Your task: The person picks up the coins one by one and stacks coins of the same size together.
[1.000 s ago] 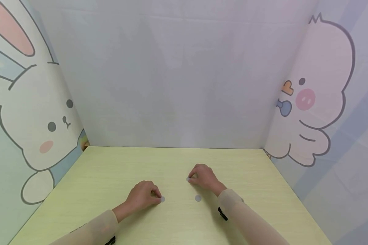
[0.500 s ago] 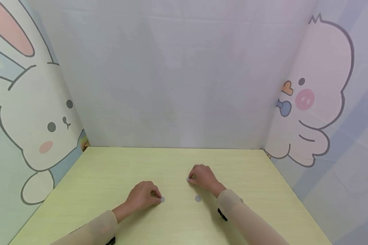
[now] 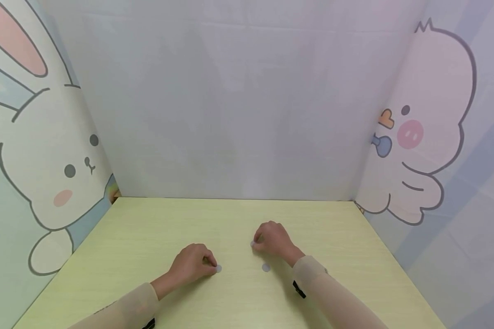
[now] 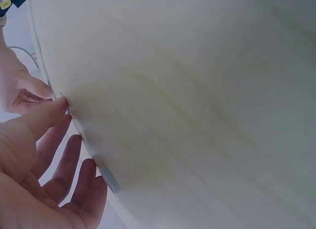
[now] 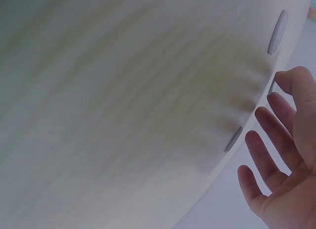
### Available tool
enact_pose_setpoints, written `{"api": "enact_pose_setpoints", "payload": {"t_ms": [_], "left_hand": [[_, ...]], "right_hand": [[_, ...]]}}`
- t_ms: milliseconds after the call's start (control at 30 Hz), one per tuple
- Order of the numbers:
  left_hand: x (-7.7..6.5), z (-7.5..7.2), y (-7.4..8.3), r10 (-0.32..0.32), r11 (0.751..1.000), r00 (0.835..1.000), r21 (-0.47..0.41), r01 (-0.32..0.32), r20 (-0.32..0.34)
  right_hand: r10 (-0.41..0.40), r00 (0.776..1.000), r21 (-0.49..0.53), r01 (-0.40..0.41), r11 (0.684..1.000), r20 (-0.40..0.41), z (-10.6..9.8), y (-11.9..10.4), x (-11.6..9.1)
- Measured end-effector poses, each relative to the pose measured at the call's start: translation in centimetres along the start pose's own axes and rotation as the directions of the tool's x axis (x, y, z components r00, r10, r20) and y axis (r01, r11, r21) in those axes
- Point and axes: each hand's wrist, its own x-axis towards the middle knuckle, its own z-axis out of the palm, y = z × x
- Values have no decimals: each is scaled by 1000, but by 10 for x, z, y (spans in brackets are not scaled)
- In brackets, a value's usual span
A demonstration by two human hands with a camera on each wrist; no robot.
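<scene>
My left hand (image 3: pixel 192 262) pinches the edge of a small grey disc (image 3: pixel 219 268) between thumb and forefinger, low over the table. In the left wrist view another grey disc (image 4: pixel 109 180) lies by that hand's other fingers. My right hand (image 3: pixel 271 238), farther back, holds a similar disc (image 3: pixel 252 244) by thumb and forefinger; its edge shows thin in the right wrist view. Nearer me, below the right hand, a loose disc (image 3: pixel 265 267) lies flat. The right wrist view shows one more disc (image 5: pixel 233 139) on the table past the fingertips, hidden from the head view.
The pale yellow wooden table (image 3: pixel 169 224) fills the lower middle. A plain light cloth (image 3: pixel 230 109) stands behind it. Printed side cloths carry a rabbit (image 3: pixel 49 151) on the left and a duck-like figure (image 3: pixel 432 100) on the right.
The right fingertips and their disc have come slightly towards me. The left hand and the loose disc stay put.
</scene>
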Motion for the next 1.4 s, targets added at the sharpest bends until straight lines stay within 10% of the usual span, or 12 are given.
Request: {"api": "enact_pose_setpoints", "payload": {"t_ms": [1400], "left_hand": [[0, -2, 2, 0, 1000, 1000, -3, 0, -6]], "right_hand": [[-199, 977, -6, 200, 980, 79, 11, -89, 1]]}}
